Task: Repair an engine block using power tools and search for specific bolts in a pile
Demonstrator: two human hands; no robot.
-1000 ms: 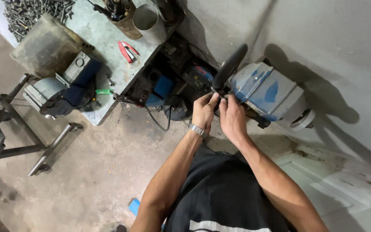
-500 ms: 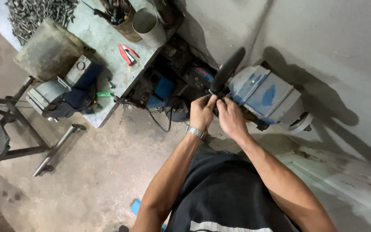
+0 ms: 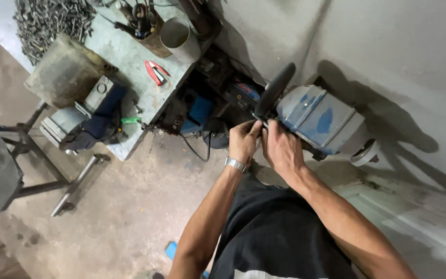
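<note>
Black round grinding wheel (image 3: pixel 274 96) stands edge-on just above your fingertips, mounted on the blue-grey metal bench grinder (image 3: pixel 318 118).
Its disc runs up and away to the right; your left hand (image 3: pixel 243 140) and right hand (image 3: pixel 281 150), equally near, pinch closed at its lower rim, on what you cannot tell.

A worn blue-grey machine housing (image 3: pixel 318 118) with a brighter blue patch carries a black wheel (image 3: pixel 274 91), while red-handled pliers (image 3: pixel 155 72) lie on the pale grey-green workbench (image 3: pixel 125 51) near its front edge, beside a dull silver pipe (image 3: pixel 180 39) and grey bolts (image 3: pixel 52 18).
</note>
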